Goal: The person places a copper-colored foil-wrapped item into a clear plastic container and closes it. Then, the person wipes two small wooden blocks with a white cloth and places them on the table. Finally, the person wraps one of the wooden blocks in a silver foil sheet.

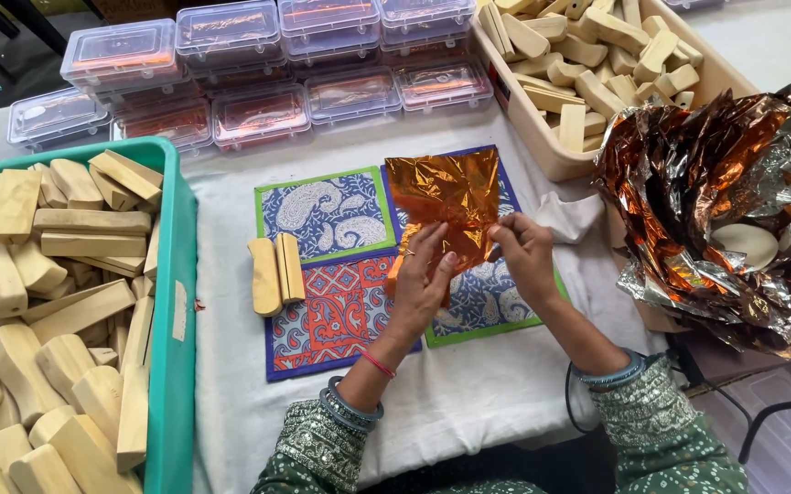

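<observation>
Both my hands hold a square sheet of shiny copper-orange foil (446, 197) above patterned cloth mats (327, 215). My left hand (423, 279) pinches the sheet's lower left edge. My right hand (525, 252) grips its lower right edge. The foil stands tilted up, away from me. Two pale wooden blocks (276, 272) lie side by side on the mats, just left of my left hand. I cannot tell whether anything is wrapped inside the foil.
A teal crate (174, 302) full of wooden blocks stands at the left. A beige bin (542, 137) of blocks sits at the back right. Crumpled foil sheets (734, 201) pile at the right. Clear plastic boxes (258, 114) line the back. White cloth (450, 384) covers the table.
</observation>
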